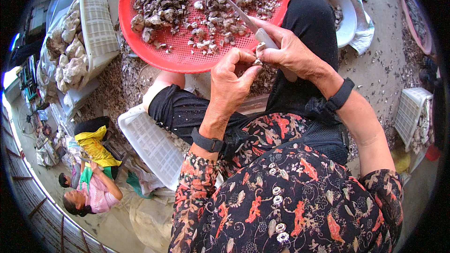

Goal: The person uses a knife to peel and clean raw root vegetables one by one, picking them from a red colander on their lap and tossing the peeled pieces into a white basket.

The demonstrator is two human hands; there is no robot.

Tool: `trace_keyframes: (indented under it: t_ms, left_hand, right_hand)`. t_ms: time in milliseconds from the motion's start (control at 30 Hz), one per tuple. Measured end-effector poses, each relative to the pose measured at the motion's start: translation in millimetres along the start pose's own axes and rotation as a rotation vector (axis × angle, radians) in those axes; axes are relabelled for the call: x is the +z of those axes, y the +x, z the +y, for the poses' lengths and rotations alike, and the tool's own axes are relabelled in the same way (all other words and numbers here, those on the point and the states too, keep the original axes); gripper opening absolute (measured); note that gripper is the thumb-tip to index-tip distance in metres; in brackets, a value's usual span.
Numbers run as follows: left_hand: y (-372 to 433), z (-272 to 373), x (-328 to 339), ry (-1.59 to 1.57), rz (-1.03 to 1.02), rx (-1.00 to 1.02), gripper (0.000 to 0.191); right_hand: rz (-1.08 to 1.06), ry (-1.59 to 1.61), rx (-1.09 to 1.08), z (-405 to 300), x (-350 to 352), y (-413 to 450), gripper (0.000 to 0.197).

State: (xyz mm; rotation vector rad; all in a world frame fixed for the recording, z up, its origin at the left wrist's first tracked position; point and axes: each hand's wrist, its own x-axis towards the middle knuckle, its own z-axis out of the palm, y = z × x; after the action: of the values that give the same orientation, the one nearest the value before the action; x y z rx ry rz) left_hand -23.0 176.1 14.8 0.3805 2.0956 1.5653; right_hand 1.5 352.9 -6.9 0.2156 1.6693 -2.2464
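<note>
My right hand (286,51) grips the pale handle of a knife (246,19), whose blade points up and left over a round red plastic sieve tray (140,51). Under my right thumb is a small pale chunk (260,46). My left hand (232,72) pinches another small chunk (257,62) between thumb and forefinger, close beside the right thumb. Many brown, grey and whitish chunks (214,10) lie heaped in the tray; what they are made of I cannot tell for sure. The tray's rim is just beyond my hands.
A white plastic crate (100,28) with large pale lumps (75,63) stands at the left, another crate (151,144) by my leg. A white basin (346,24) is at upper right, a further crate (409,116) at far right. Debris covers the floor. Other people sit at lower left.
</note>
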Motion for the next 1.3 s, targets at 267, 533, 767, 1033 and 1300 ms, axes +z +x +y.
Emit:
trace_keyframes:
  t_ms: [267, 533, 767, 1033, 1300]
  left_hand:
    - [1, -11, 4, -0.177, -0.03, -0.211, 0.017]
    - [-3, -11, 3, -0.327, -0.058, -0.344, 0.012]
    - [-4, -12, 2, -0.685, -0.048, -0.418, 0.014]
    - [-7, -12, -7, -0.892, -0.053, -0.418, 0.018]
    - [-5, -17, -10, -0.928, -0.087, -0.407, 0.019]
  right_hand:
    - [0.028, -0.033, -0.03, 0, 3, 0, 0.071]
    - [-0.02, -0.079, -0.032, 3, 1, 0, 0.07]
    - [-0.033, -0.023, -0.027, 6, -1, 2, 0.071]
    - [-0.05, 0.102, 0.123, -7, -1, -3, 0.066]
    - [0.021, 0.119, 0.056, -2, 3, 1, 0.064]
